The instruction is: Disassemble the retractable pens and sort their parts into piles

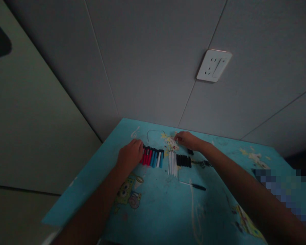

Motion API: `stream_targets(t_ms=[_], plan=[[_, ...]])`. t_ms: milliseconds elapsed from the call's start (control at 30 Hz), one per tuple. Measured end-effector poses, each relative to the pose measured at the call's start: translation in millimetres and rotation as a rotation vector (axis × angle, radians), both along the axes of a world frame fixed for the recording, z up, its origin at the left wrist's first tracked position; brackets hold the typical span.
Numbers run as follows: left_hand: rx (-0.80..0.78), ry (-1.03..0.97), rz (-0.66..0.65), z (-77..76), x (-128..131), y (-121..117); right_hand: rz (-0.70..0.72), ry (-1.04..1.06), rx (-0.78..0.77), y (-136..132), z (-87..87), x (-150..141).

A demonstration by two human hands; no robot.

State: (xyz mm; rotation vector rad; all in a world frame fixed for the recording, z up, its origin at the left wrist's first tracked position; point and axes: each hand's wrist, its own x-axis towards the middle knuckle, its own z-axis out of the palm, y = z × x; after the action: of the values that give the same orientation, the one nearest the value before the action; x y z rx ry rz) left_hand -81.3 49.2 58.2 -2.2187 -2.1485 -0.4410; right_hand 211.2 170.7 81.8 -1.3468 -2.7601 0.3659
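A row of pen caps in black, red, blue and white lies on the turquoise table. My left hand rests curled at the row's left end, touching the caps. To the right lie several thin white tubes side by side, then a group of black caps. My right hand reaches to the far side of the white tubes, its fingertips pinched at their top ends near a colourful sticker. What the fingers hold is too small to tell.
A loose refill with a black tip lies nearer to me on the table. Cartoon stickers mark the tabletop. A grey panelled wall with a white socket stands behind. A pale cabinet is on the left.
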Motion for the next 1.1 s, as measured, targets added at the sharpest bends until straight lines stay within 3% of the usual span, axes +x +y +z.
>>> stream_targets(t_ms=[333,533,733,1100], plan=[[-0.019,-0.011,-0.014,1.2,1,-1,-0.035,0.083,0.013,2,0.3,16],[-0.025,-0.012,-0.012,0.7,2,-1,-0.101,0.021,0.022,7,-10.9,30],[-0.028,-0.008,-0.013,0.8,1,-1,-0.102,-0.022,0.032,7,-19.3,25],[-0.019,-0.004,-0.007,0.7,1,-1,-0.047,0.027,0.047,-2,-11.6,16]])
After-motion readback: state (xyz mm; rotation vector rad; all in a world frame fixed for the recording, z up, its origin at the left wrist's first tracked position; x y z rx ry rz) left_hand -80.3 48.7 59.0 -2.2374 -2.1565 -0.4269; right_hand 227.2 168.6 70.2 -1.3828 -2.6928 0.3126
